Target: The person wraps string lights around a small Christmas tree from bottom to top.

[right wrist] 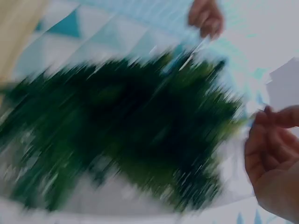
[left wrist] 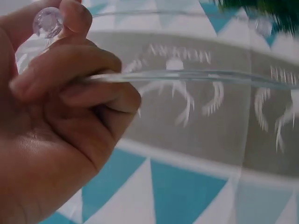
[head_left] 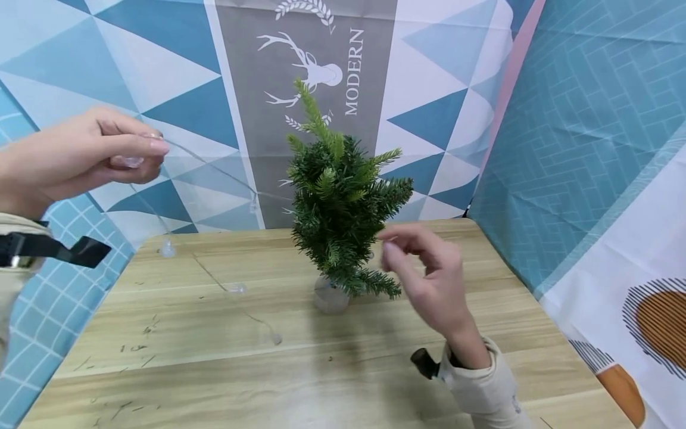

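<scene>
A small artificial pine tree (head_left: 343, 208) stands on a pale round base (head_left: 330, 296) on the table. My left hand (head_left: 107, 152), raised at the left, pinches a clear string-light wire (head_left: 214, 169) between thumb and fingers. One stretch of that wire runs across to the tree; the rest hangs down with clear bulbs (head_left: 168, 248). In the left wrist view a round clear bulb (left wrist: 48, 22) shows by the fingers. Beside the tree's right branches is my right hand (head_left: 426, 274), its fingers loosely bent and thumb apart from the forefinger. Blur softens the right wrist view.
The wooden table (head_left: 214, 381) bears dark marks at its left. Another clear bulb (head_left: 276, 338) hangs low over the tabletop. Behind it is a patterned cloth backdrop (head_left: 177, 89) with a deer print, and a blue cloth (head_left: 589, 119) borders the right side.
</scene>
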`<state>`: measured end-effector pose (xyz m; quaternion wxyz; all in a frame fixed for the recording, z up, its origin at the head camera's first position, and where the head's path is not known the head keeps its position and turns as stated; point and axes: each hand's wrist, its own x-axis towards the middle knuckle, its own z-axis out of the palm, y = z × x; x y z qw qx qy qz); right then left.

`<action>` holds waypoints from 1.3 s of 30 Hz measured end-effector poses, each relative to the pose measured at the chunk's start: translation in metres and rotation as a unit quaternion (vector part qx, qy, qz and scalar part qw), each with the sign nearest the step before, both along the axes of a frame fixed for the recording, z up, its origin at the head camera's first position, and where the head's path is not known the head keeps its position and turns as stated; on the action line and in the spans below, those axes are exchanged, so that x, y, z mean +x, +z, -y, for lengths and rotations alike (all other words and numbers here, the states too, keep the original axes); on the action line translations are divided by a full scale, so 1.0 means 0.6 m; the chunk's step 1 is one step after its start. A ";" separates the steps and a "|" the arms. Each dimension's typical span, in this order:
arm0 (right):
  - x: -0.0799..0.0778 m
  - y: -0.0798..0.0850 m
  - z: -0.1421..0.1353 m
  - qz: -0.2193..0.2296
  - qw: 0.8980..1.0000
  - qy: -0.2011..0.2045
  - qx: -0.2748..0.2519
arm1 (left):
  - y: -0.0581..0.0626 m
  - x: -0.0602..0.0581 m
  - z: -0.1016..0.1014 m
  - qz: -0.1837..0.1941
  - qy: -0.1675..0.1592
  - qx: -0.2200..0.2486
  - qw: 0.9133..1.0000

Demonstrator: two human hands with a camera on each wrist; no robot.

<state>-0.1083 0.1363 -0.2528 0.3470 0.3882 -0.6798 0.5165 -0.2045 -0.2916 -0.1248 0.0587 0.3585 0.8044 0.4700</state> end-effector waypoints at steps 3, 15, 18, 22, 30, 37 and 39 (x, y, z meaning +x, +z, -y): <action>0.024 0.025 0.040 0.024 0.996 0.046 0.066 | -0.007 0.017 -0.020 0.040 -0.073 0.109 0.990; 0.017 -0.033 0.238 0.277 0.922 0.178 0.206 | -0.053 0.094 -0.115 0.096 -0.172 0.340 0.920; 0.006 -0.057 0.255 0.291 0.916 0.207 0.182 | -0.071 0.103 -0.117 0.088 -0.157 0.373 0.910; -0.002 -0.070 0.237 0.261 0.939 0.185 0.127 | -0.098 0.112 -0.114 0.072 -0.123 0.425 0.894; 0.016 -0.053 0.188 0.195 0.973 0.096 0.081 | -0.167 0.135 -0.135 0.042 -0.059 0.543 0.837; 0.041 -0.025 0.141 0.088 0.992 0.056 0.069 | -0.194 0.168 -0.174 -0.069 0.021 0.563 0.823; 0.043 -0.016 0.123 0.077 0.994 0.055 0.060 | -0.196 0.173 -0.182 -0.094 0.017 0.572 0.814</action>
